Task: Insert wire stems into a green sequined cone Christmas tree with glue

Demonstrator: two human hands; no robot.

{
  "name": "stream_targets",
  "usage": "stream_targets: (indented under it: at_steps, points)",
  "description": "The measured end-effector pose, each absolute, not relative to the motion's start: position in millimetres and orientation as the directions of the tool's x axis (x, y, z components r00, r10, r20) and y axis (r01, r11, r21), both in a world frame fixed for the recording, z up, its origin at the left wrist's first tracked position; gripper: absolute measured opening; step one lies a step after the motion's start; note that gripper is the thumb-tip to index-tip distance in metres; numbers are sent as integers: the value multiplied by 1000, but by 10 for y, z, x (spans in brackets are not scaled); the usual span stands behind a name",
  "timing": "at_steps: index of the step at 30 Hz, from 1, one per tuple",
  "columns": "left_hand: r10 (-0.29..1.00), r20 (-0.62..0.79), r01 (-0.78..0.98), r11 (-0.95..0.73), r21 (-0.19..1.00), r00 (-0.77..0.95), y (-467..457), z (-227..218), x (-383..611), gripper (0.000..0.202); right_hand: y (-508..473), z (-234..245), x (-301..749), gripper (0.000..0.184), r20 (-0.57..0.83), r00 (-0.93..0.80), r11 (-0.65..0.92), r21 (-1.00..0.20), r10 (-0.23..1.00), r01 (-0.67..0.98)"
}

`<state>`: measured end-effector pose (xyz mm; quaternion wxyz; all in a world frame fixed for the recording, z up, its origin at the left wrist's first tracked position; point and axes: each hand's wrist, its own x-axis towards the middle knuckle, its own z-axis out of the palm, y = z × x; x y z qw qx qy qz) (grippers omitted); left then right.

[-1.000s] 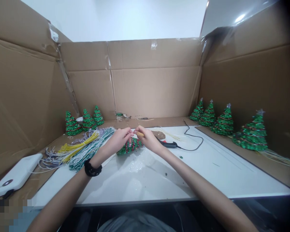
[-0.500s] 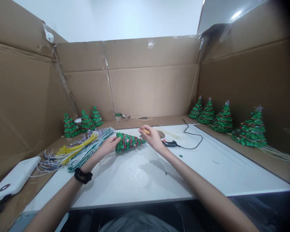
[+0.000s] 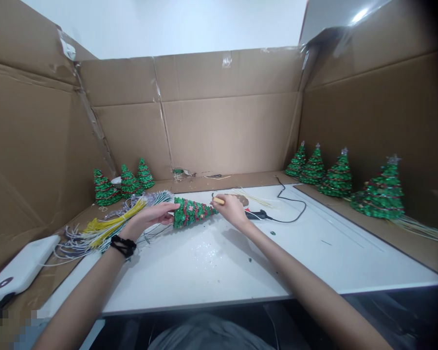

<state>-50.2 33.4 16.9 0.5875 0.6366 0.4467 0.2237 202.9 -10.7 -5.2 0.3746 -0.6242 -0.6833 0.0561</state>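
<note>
A small green Christmas tree point(image 3: 192, 213) with red garland lies tilted on its side above the white board, its tip pointing right. My left hand point(image 3: 155, 215) grips it at the wide base, thumb on top. My right hand point(image 3: 230, 209) is closed by the tip, pinching a short tool with a yellowish handle point(image 3: 219, 200); its working end is hidden or too small to make out. Just behind my right wrist lies a black corded tool point(image 3: 257, 215), possibly a glue gun, partly covered.
Bundled white, yellow and green wires point(image 3: 113, 223) lie at left, near a white device point(image 3: 20, 270). Three trees point(image 3: 130, 181) stand back left; several star-topped trees point(image 3: 335, 175) line the right. A black cord point(image 3: 294, 221) curves across the white board point(image 3: 160, 287). Cardboard walls point(image 3: 219, 136) surround it.
My left hand has shifted slightly left and turned at the tree's base. My right hand has lowered a little, bringing the yellowish-handled tool down by the tip. The view has moved slightly.
</note>
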Motion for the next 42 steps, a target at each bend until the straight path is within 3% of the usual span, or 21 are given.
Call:
stream_targets:
  at_steps: [9, 18, 25, 28, 37, 42]
  points:
    - [795, -244, 264, 110, 958, 555, 283, 139, -524, 35, -161, -67, 2017, 13, 346, -35, 209, -479, 938, 853]
    - [834, -259, 210, 176, 962, 488, 201, 120, -421, 33, -177, -76, 1996, 16, 394, -33, 235, -478, 918, 846]
    - [740, -193, 59, 203, 977, 645, 141, -2, -249, 30, -292, -50, 1833, 17, 550, -149, 497, -563, 822, 660]
    - [712, -175, 42, 201, 979, 680, 153, -55, -240, 31, -344, -52, 1772, 17, 559, -181, 523, -546, 809, 654]
    - [706, -139, 27, 167, 986, 694, 179, -99, -269, 27, -408, -94, 1696, 17, 579, -202, 476, -372, 790, 797]
    - [643, -122, 16, 169, 986, 756, 177, -72, -311, 23, -434, -84, 1635, 17, 625, -327, 494, -108, 708, 863]
